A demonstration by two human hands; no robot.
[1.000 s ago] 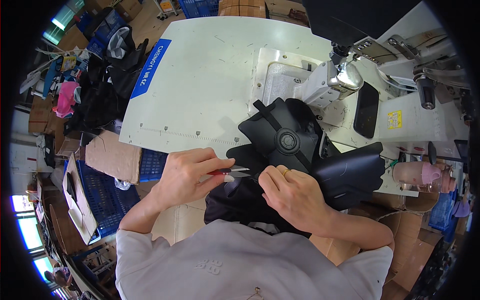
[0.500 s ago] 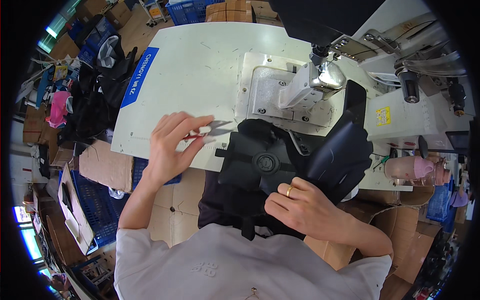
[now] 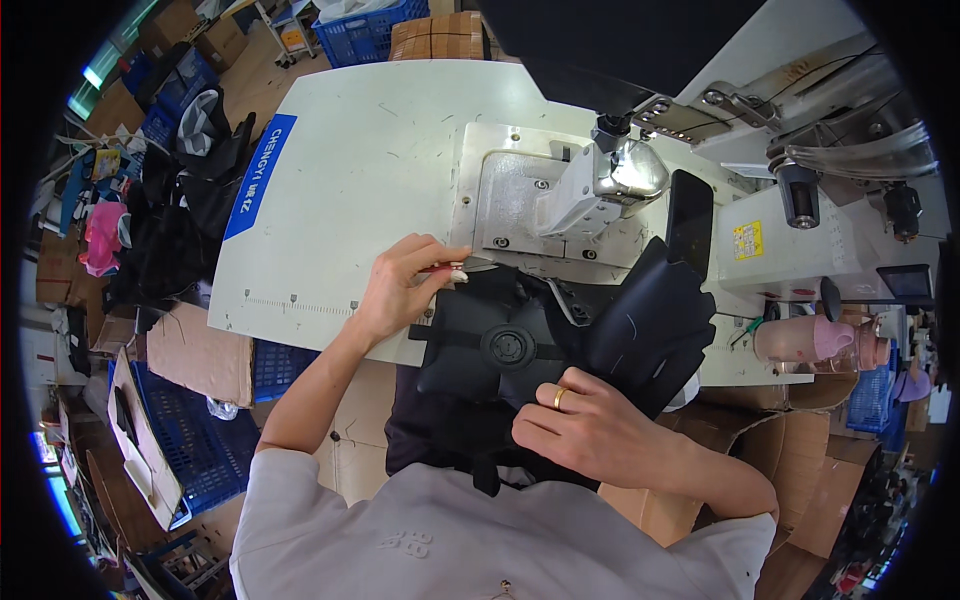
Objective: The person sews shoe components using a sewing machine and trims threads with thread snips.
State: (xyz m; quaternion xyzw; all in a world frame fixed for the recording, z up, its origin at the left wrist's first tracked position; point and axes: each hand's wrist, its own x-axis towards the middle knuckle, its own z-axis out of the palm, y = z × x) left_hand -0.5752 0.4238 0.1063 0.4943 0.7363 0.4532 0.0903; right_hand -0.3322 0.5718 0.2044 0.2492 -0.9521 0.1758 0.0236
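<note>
1. Nearest: right hand, ring on one finger, pressed palm-down on the near edge of the black padded piece; fingers curled over the fabric, pinning it rather than lifting it.
2. Black padded piece: lying at the near edge of the white table, partly overhanging toward the lap; round black disc at its centre with straps running left and right from it.
3. Just right of the disc: curved black shell part, raised and tilted, touching the padded piece.
4. Left hand: resting at the far left corner of the padded piece, fingers pinched shut around small snips with a red handle; blade end mostly hidden by the fingers.
5. Beyond the left hand: metal plate of the sewing machine, with the needle head above it; snips just beside the plate's near edge.
6. Right of the plate: dark phone leaning upright against the machine body.
7. Far right edge of the table: pink cup on its side.
8. Far left, off the table: heap of black pieces, blue crates and cardboard boxes on the floor.
</note>
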